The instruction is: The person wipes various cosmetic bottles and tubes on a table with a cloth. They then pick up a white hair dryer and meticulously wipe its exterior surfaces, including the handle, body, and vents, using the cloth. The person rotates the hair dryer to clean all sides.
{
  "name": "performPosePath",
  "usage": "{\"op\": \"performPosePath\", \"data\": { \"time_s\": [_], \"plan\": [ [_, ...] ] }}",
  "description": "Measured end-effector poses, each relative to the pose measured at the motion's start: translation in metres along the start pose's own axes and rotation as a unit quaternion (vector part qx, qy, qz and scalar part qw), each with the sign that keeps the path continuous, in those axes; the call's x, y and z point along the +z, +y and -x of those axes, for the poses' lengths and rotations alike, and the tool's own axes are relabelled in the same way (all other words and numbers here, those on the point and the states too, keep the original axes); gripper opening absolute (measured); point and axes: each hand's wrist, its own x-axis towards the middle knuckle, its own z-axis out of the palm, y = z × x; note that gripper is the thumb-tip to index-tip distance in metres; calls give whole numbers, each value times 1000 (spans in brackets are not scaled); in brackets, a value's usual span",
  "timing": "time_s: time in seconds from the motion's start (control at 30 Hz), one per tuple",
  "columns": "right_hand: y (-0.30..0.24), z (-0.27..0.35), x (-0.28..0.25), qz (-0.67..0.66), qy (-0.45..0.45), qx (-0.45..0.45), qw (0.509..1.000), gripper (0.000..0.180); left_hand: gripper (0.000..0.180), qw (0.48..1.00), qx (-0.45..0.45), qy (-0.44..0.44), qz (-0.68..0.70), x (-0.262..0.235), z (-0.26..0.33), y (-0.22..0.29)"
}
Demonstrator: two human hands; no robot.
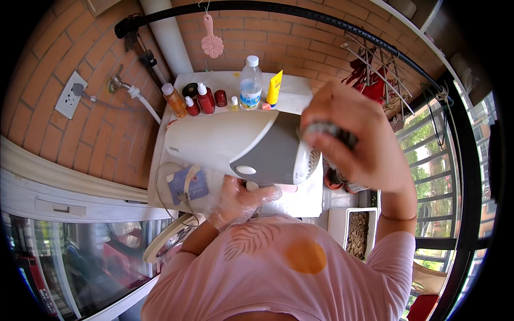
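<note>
A large white and grey handheld appliance (214, 139), which looks like a garment steamer, lies sideways just above the white table. My left hand (238, 199), in a clear plastic glove, grips it from below near its handle; part of the grip is hidden under the body. At the right end of the appliance is a pale face with a dotted, bristly surface. My right hand (358, 136), bare and smeared by motion, is raised beside that end. Its fingers close round a small dark grey piece with a ridged edge (329, 128), whose kind I cannot make out.
Along the back of the white table (294, 85) stand a water bottle (250, 88), a yellow tube (274, 88), red bottles (205, 99) and an amber bottle (174, 100). A blue packet (190, 184) and a cord lie left. A soil-filled planter (345, 230) stands right, near the railing.
</note>
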Motion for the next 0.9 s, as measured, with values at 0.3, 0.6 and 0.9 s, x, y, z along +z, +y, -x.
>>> {"op": "performPosePath", "data": {
  "time_s": [0.3, 0.6, 0.9],
  "plan": [
    [17, 4, -10, -141, -93, 186, 968, 17, 36, 985, -100, -37, 136, 14, 7, -14],
    [10, -9, -20, -95, -193, 133, 967, 20, 44, 984, -144, -38, 97, 10, 14, -21],
    [6, -5, -14, -92, -141, 99, 981, 15, 57, 967, -187, 50, 163, 33, 19, 0]
  ]
}}
